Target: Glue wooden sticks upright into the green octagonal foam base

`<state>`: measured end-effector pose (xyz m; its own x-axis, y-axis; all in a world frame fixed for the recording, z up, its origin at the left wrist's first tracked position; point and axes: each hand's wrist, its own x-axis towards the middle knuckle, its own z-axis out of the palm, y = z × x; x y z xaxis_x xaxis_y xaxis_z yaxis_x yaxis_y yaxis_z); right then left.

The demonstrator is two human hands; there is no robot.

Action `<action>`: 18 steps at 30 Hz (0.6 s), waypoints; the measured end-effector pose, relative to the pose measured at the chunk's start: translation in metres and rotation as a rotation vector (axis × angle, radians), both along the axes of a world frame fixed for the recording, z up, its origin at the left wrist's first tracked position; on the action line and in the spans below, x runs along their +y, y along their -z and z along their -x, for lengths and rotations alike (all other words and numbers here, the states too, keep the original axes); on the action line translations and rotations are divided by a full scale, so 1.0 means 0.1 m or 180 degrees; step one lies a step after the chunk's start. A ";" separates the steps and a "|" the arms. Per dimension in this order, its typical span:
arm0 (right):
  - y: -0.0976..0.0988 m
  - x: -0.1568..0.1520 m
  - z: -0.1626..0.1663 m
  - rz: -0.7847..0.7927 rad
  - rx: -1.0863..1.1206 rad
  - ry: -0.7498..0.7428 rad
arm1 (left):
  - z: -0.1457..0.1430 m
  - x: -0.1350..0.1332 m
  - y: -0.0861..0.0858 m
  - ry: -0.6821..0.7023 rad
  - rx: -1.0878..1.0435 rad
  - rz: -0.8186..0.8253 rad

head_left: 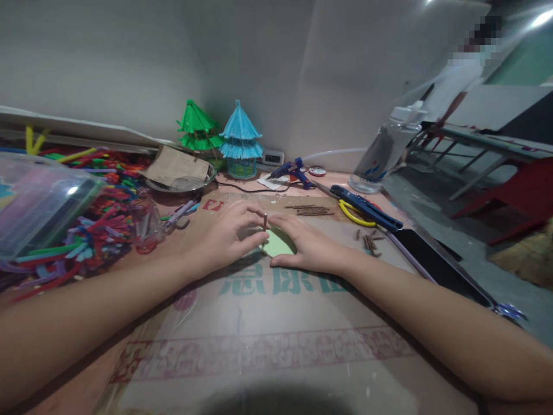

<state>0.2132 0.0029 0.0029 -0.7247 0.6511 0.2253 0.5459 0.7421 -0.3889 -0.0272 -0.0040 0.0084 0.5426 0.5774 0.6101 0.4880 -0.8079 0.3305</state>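
A pale green flat piece, like card or foam [279, 244], lies on the plastic-covered mat between my two hands. A short brown stick [265, 221] stands upright at its left edge. My left hand [233, 233] has its thumb and forefinger closed on this stick. From the right, my right hand [300, 242] grips the green piece, with its thumb at the near edge and its fingers over the far side. Behind the hands lie several longer brown sticks [310, 210]. Shorter brown pieces [370, 242] are scattered to the right.
Green [196, 127] and blue [241, 141] pavilion models stand at the wall. A blue glue gun [291, 170], yellow-handled pliers [356, 214], a blue cutter [367, 206] and a water bottle [384, 153] are behind right. Coloured pipe cleaners [108, 213] and a plastic box [47, 202] crowd the left.
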 end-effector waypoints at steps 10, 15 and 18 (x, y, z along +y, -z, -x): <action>0.04 0.02 -0.01 -0.0024 0.0096 -0.0011 | -0.01 0.01 -0.01 0.0136 -0.0064 0.0078; 0.03 0.01 -0.01 0.0003 0.0111 -0.0002 | -0.01 0.04 0.01 0.0150 0.0033 0.0078; 0.02 0.01 -0.01 0.0000 0.0063 0.0012 | -0.01 0.05 0.02 0.0153 0.0003 0.0049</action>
